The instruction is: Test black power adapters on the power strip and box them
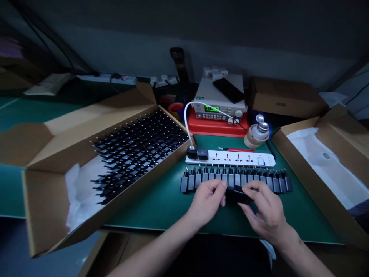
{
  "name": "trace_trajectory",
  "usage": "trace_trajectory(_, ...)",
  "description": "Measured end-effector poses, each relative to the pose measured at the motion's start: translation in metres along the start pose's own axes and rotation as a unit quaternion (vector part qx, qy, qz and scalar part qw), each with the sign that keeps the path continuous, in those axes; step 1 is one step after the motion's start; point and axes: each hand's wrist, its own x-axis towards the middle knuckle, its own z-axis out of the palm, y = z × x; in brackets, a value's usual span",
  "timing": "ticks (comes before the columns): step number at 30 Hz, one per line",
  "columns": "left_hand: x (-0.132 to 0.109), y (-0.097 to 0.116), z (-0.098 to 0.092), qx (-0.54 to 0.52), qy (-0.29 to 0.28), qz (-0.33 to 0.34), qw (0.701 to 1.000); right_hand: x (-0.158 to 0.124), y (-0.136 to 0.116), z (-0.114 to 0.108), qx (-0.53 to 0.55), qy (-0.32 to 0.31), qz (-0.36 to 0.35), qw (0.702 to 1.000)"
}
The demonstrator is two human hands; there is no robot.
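Note:
Both hands meet over the near side of the table, in front of a row of black plug-in power adapters point(198, 179) standing with their pins pointing away from me. My right hand point(266, 209) pinches a dark power adapter point(240, 195) between thumb and fingers. The fingers of my left hand point(206, 202) are closed at the left end of that same dark piece; its outline is dim there. Just beyond the row lies a white power strip point(230, 157), with a black adapter point(191, 152) plugged in at its left end and a white cable in it.
An open carton point(152, 175) full of black adapters stands at left; another open carton point(300, 157) with white foam sheet is at right. Behind are a bench meter point(219, 109) bearing a phone point(228, 90), a red cutter point(236, 150) and a pump bottle point(258, 132).

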Motion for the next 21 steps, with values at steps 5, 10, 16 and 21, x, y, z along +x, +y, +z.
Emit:
trace_trajectory(5, 0.0, -0.004, 0.002, -0.038, -0.014, -0.011, 0.999, -0.002, 0.0, 0.001, -0.011, 0.01, -0.009, 1.0)
trace_trajectory(10, -0.002, -0.004, 0.002, -0.062, -0.021, -0.036, 0.997, -0.005, 0.0, 0.004, -0.001, 0.01, 0.004, 1.0)
trace_trajectory(16, -0.004, -0.006, 0.002, -0.047, -0.02, -0.034, 0.998, -0.011, 0.0, 0.006, 0.026, 0.0, 0.038, 0.999)
trace_trajectory(21, -0.008, -0.011, 0.001, -0.038, -0.027, -0.007, 0.999, -0.021, -0.005, 0.009, 0.054, -0.004, 0.075, 0.996)
